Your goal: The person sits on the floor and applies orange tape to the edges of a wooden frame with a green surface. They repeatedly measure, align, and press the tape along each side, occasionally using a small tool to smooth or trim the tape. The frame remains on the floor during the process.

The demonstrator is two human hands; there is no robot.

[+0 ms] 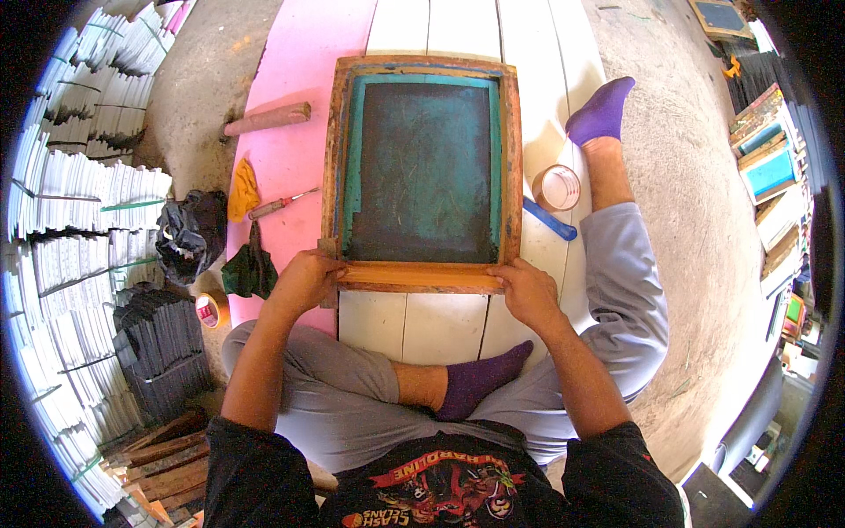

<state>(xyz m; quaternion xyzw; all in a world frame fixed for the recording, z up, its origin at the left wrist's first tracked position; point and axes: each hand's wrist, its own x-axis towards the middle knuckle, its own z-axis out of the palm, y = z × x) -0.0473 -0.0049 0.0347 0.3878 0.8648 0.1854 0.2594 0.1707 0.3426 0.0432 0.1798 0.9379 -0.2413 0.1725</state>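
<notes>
In front of me lies a screen printing frame (510,176) of worn wood, with a teal and dark mesh (427,172). A smooth orange-brown strip (414,273), which looks like packing tape, runs along its near bar. My left hand (308,280) is closed at the near left corner, fingertips on the bar beside one end of the strip. At the near right corner my right hand (531,295) is closed in the same way by the other end. A tape roll (561,188) and a blue cutter knife (550,219) lie to the right of the frame.
Left of the frame are a screwdriver (280,204), a brown rod (268,119), a yellow cloth (243,190) and a dark green cloth (250,268). Tied paper stacks (88,194) and a black bag (190,233) stand on the left floor. My purple-socked foot (601,110) rests at the right.
</notes>
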